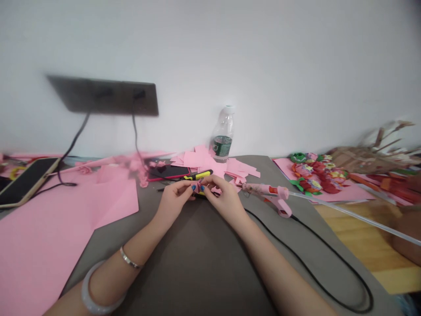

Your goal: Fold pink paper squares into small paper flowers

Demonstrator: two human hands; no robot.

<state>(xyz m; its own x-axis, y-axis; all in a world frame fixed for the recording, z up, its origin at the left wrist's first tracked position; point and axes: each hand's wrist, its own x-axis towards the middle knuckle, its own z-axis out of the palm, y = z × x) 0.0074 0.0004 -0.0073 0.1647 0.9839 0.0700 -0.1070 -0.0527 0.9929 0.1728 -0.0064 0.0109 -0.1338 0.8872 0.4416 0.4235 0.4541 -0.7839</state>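
Centre of the frame: the left hand [174,196] and right hand [224,198] are both pinching a small folded pink paper piece [198,189] just above the grey worktop [197,263]. It is looking only partly shaped. Behind it, loose pink paper squares [196,159] are lying unused, while finished colourful paper flowers [312,176] are sitting at the right.

Bright, even light, soft shadows, blurred left side, wide-angle warping at edges

both forearms reach forward, left hand [173,198] and right hand [224,197] meeting, fingers [197,188] pinched together.
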